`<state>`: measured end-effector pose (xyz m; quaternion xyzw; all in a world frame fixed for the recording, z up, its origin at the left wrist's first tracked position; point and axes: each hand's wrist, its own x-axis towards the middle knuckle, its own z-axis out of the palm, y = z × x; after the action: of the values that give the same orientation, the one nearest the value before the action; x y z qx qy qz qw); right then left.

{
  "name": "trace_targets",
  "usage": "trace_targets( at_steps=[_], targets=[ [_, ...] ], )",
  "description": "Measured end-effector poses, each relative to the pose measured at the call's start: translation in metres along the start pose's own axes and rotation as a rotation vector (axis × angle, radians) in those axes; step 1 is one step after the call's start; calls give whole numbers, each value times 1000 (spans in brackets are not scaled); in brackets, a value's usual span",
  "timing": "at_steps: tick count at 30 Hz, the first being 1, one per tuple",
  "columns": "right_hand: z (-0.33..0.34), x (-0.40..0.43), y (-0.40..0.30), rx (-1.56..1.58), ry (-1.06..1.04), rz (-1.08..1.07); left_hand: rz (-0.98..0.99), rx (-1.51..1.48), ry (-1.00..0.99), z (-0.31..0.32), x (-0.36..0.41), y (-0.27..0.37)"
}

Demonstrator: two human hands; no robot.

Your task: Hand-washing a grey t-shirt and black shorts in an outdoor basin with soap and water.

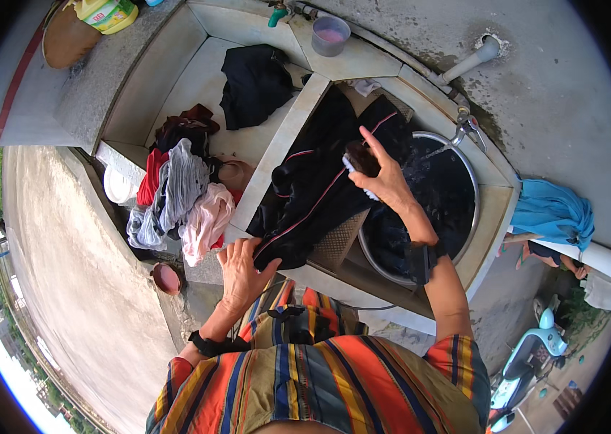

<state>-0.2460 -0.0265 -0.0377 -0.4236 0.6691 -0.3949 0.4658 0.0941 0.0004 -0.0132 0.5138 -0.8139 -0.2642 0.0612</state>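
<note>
A black garment (pixel 313 209) with red-and-white piping lies spread over a ridged washboard slab (pixel 339 242) in the sink's middle bay. At its near left end, my left hand (pixel 244 276) holds the edge, fingers and thumb bent around the cloth. My right hand (pixel 387 182) grips a scrub brush (pixel 362 158) with a brown back and white bristles, index finger pointing off it. The brush is over the upper right part of the garment; whether its bristles touch the cloth is unclear. Right of the board stands a round metal basin (pixel 474 187) of dark water.
Water runs from a metal tap (pixel 467 127) into the basin. Piled clothes (pixel 183 179) and a black cloth (pixel 255 87) occupy the left bay. A plastic tub (pixel 331 36) sits on the back ledge beneath a green tap (pixel 278 13). Another person's hand (pixel 581 271) shows at far right.
</note>
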Motion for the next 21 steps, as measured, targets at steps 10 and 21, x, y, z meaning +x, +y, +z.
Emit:
trace_targets(
  at_steps=[10, 21],
  targets=[
    [16, -101, -74, -59, -308, -187, 403, -674, -281, -36, 107, 89],
    [-70, -165, -141, 414, 324, -194, 385, -232, -7, 65, 94, 93]
  ],
)
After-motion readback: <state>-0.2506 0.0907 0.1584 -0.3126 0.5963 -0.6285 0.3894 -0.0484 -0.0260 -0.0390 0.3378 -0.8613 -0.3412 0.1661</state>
